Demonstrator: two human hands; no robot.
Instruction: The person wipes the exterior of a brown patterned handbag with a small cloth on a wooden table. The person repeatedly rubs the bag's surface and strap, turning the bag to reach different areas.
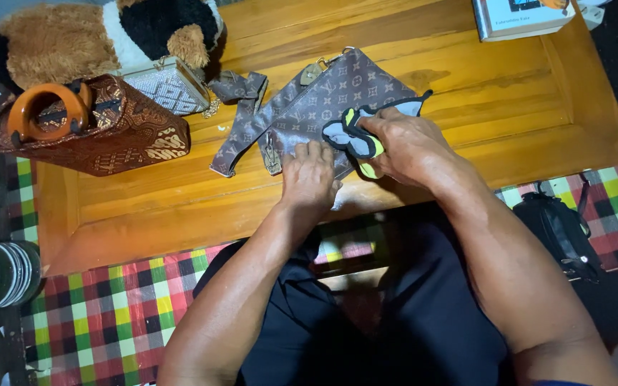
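The right hand point(405, 146) pinches a grey-yellow cloth point(355, 136) on the brown patterned bag point(337, 100), which slants up-right across the worktop point(466, 100); the left hand point(309, 179), seemingly flat-fingered, presses its near edge.

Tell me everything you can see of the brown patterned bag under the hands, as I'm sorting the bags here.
The brown bag lies flat on the wooden table. It looks like coated fabric or leather, printed with a pale repeating pattern. A matching strap trails from its left side, with metal clips near the top. The left hand presses its lower edge; the right hand holds a grey, black and yellow cloth against it.
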